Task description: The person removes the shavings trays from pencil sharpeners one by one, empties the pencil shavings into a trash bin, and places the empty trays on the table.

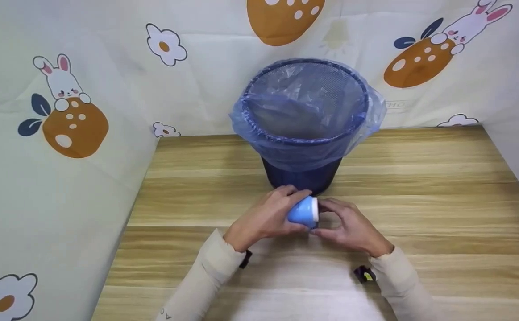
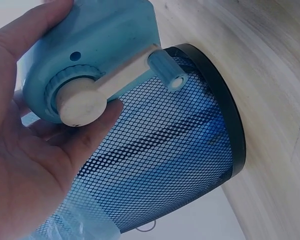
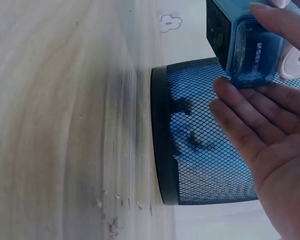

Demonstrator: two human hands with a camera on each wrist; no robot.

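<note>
A blue hand-crank pencil sharpener [image 1: 302, 212] with a white front is held tilted, low before the mesh bin. My left hand [image 1: 271, 214] grips its body from the left. In the left wrist view, the sharpener's white crank [image 2: 125, 72] with a blue knob faces the camera, and fingers lie beside its hub. My right hand [image 1: 350, 225] curves in from the right. The right wrist view shows its fingers [image 3: 255, 112] at the clear blue shavings drawer [image 3: 255, 52], the thumb across the other side; this hand pinches the drawer.
Just behind my hands stands a dark blue mesh bin [image 1: 301, 176], lined with a translucent blue bag [image 1: 304, 154] folded over the rim. It is on a wood-grain table [image 1: 188, 209]. Pale cloth walls [image 1: 214, 89] with rabbit and flower prints close off the back and sides.
</note>
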